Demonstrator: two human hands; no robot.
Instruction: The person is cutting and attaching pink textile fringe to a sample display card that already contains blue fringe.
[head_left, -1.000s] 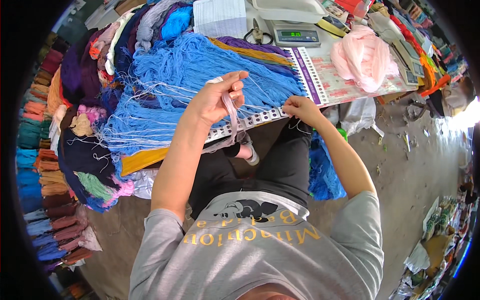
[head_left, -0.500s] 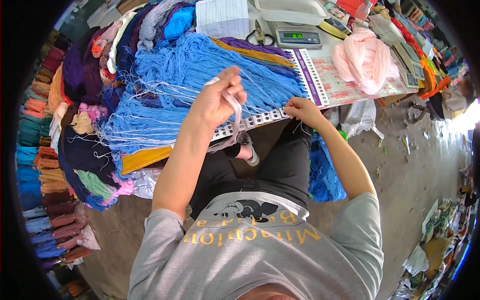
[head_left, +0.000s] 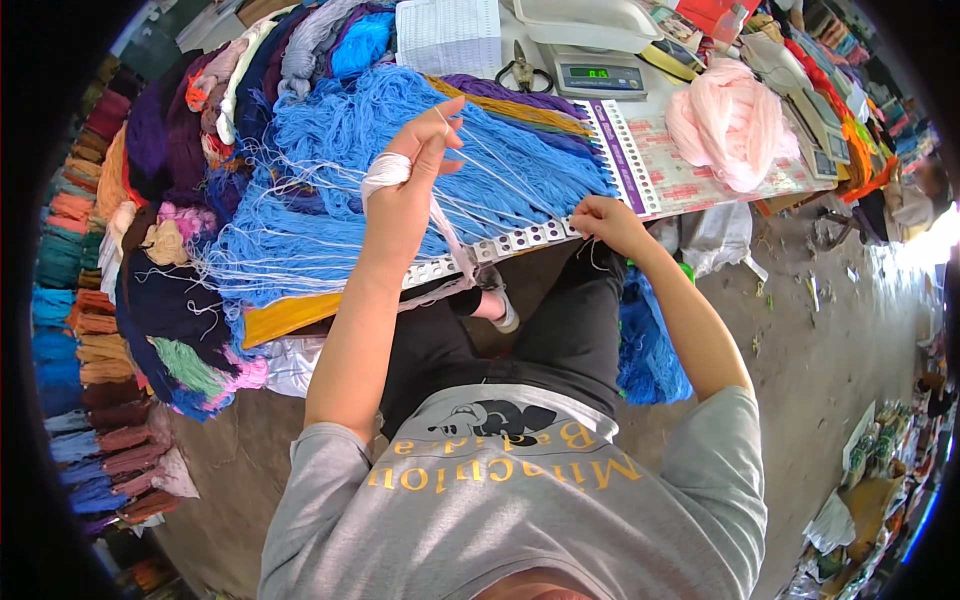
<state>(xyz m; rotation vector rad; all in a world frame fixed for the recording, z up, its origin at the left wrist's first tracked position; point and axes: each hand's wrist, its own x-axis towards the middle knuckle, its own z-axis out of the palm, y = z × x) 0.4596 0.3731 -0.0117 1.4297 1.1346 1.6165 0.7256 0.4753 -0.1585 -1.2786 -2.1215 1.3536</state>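
Pale pink thread point(head_left: 387, 172) is wound around my left hand point(head_left: 415, 160), which is raised over the blue yarn with its fingers closed on a strand. A loose bundle of the same thread point(head_left: 448, 230) hangs from this hand down past a white punched card strip point(head_left: 510, 241) at the table edge. Fine strands run from my left fingers toward the strip's right end. There my right hand point(head_left: 608, 223) pinches the strip, and a thin thread end dangles below it. Its fingertips are partly hidden. A wide heap of blue yarn point(head_left: 350, 140) with white strands lies behind the strip.
A purple and white punched card point(head_left: 622, 155) lies right of the yarn, near a pale pink skein point(head_left: 735, 125). Farther back are snips point(head_left: 522, 72), a digital scale point(head_left: 600, 75) and printed sheets point(head_left: 447, 35). Coloured skeins point(head_left: 85, 340) line the far left.
My left hand has moved up and slightly left, turning so the wound thread shows on its side, and strands now stretch toward my right hand. The right hand has barely shifted.
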